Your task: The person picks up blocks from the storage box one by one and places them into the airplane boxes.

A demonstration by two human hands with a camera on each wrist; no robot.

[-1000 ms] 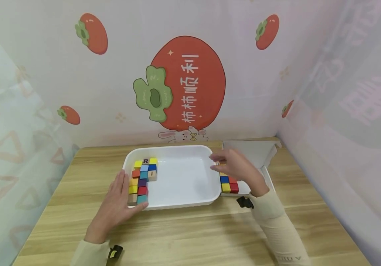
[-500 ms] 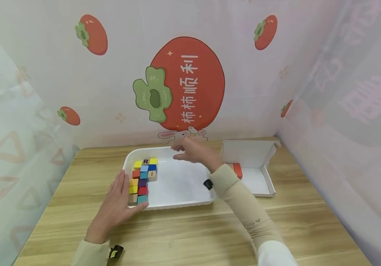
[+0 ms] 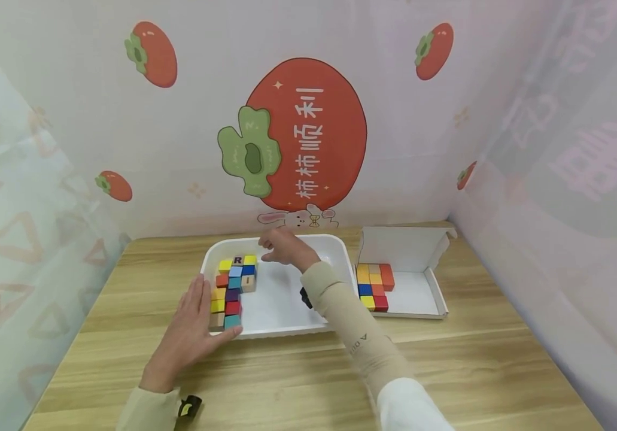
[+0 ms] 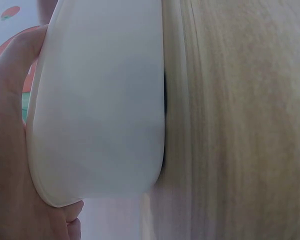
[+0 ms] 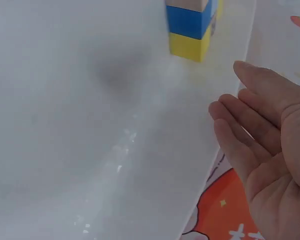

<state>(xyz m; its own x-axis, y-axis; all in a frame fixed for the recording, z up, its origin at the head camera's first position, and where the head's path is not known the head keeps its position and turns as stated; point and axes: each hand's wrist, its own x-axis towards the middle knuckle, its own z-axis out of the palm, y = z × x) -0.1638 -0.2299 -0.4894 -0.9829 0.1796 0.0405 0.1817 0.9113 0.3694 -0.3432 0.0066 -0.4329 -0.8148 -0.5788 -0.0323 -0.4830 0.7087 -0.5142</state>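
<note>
Bracing the white tray (image 3: 286, 326) on the bench (image 3: 308, 371), your left hand (image 3: 192, 332) lies flat against its corner; your right hand (image 3: 283, 248) hovers empty, fingers relaxed, beside the coloured blocks (image 3: 233, 287).

Light wooden table (image 3: 448, 371), persimmon-print wall (image 3: 308, 126), seemingly translucent patterned side curtains (image 3: 583, 179)

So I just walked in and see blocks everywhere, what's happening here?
A person is working with coloured wooden blocks. Their left hand rests against the near left corner of a white tray, beside a cluster of blocks inside it. The right hand hovers open over the tray's far side, holding nothing. More blocks sit in an open white cardboard box to the right.
</note>
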